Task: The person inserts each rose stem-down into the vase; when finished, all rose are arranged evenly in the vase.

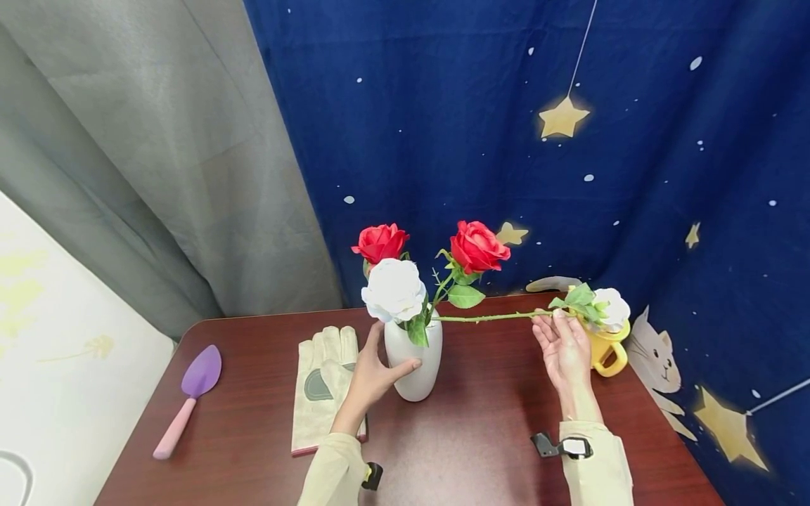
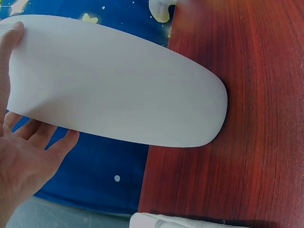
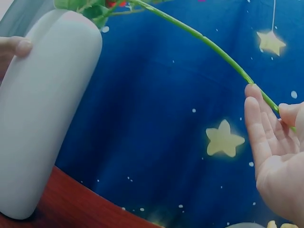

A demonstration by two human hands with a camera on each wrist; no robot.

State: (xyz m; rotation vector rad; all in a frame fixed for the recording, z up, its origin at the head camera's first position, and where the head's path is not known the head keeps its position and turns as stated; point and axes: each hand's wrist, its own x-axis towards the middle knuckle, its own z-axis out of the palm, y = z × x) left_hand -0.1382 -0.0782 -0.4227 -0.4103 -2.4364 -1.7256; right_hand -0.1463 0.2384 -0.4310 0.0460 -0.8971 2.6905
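Observation:
My left hand (image 1: 373, 372) grips the white vase (image 1: 420, 369), thumb on the near side and fingers round its left side. Upright on the table, the vase bears two red roses (image 1: 479, 247) and a white rose (image 1: 394, 289). Off to the right, my right hand (image 1: 565, 348) pinches the green stem (image 3: 209, 40) of another white rose (image 1: 612, 310) between thumb and fingers, close below its leaves. That stem lies nearly level, its far end at the vase mouth among leaves. In the left wrist view the vase body (image 2: 123, 85) fills much of the picture.
A yellow mug-like pot (image 1: 607, 349) stands behind the right hand, under the held bloom. Left of the vase lie pale work gloves (image 1: 316, 400), and farther left a purple trowel (image 1: 201, 372) with a pink handle. Curtains hang behind the brown table (image 1: 247, 422).

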